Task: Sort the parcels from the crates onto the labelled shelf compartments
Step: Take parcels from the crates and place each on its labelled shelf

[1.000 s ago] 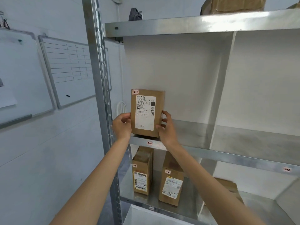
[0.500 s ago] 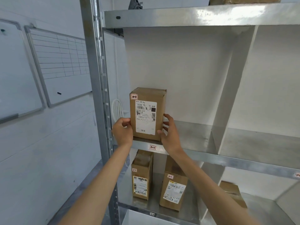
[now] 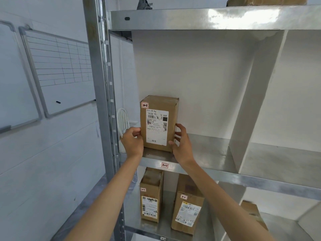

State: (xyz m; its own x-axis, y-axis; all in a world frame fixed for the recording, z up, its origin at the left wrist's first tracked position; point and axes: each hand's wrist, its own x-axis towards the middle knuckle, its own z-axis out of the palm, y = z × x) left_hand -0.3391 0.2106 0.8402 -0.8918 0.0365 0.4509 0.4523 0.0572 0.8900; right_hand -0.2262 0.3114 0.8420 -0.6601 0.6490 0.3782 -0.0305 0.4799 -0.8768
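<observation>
A brown cardboard parcel (image 3: 159, 106) with a white shipping label and a red "1-1" tag stands upright on the metal shelf (image 3: 217, 172), in the far-left compartment. A "1-1" sticker (image 3: 165, 165) marks the shelf's front rim just below it. My left hand (image 3: 132, 141) holds the parcel's lower left side with curled fingers. My right hand (image 3: 181, 146) holds the lower right side, thumb on the front edge.
A white divider (image 3: 251, 101) closes the compartment on the right. Below stand two parcels tagged "2-1" (image 3: 151, 197) (image 3: 188, 206), with another box (image 3: 251, 213) further right. The steel upright (image 3: 99, 84) and a whiteboard (image 3: 60, 70) are to the left.
The parcel went from being held against the shelf's front edge to standing further back on the 1-1 shelf. Both hands followed it inward and stayed at its sides.
</observation>
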